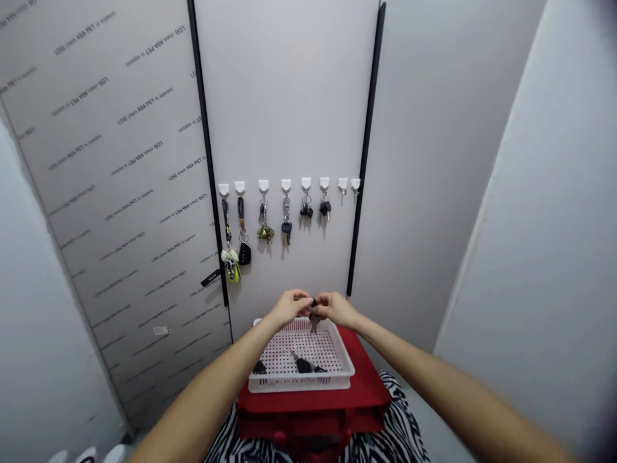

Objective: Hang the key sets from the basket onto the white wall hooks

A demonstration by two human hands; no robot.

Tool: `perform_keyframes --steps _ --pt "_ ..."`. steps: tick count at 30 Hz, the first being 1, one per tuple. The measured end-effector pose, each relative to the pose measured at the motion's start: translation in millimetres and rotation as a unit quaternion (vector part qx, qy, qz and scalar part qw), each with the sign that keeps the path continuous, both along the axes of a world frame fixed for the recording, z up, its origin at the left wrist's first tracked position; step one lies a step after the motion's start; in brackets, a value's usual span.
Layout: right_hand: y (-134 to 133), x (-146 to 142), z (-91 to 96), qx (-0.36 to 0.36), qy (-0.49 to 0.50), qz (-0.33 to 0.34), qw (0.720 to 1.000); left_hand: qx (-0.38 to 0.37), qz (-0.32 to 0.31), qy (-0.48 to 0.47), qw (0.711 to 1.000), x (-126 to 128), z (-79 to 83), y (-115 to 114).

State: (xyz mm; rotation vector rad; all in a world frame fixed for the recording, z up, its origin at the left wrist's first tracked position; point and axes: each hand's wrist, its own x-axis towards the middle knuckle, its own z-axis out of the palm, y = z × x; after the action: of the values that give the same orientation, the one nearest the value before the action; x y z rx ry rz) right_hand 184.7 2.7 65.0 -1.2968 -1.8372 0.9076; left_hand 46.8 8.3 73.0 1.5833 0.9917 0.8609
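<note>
- Bunch of keys [314, 322] hangs in the air above the far part of the white tray [313, 384], between the left hand [292, 307] and the right hand [338, 310].
- Grip: the fingertips of both hands pinch the dark top of the bunch from either side; the blades point down.
- Handling, by my judgement: light, stiff, smooth metal, apt to swing or slip but hardly fragile; best held by the dark heads, leaving the blades free.
- Hooks [286, 185]: eight, white, in one row on the wall panel [289, 96].
- Hung sets [306, 210]: six, on the six leftmost hooks; whether the last two hold anything is too small to tell.
- Tray: one, on one red box [313, 403].
- Dark-headed keys [303, 366] inside it: two clusters near the front, exact number unclear.
</note>
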Motion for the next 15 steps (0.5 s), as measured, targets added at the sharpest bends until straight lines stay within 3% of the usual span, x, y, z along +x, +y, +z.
perform_keyframes --steps 2,7,15 --pt "-1 -1 2.7 0.009 -0.025 0.024 0.999 -0.012 0.012 -0.025 1.000 0 2.9 1" --pt "-6 1 13.2 -0.013 -0.026 0.128 0.991 -0.028 -0.025 -0.083 0.996 -12 10.7 3" --pt "-8 1 33.4 -0.036 0.090 0.057 0.994 -0.056 -0.066 -0.124 0.988 -32 20.7 6"
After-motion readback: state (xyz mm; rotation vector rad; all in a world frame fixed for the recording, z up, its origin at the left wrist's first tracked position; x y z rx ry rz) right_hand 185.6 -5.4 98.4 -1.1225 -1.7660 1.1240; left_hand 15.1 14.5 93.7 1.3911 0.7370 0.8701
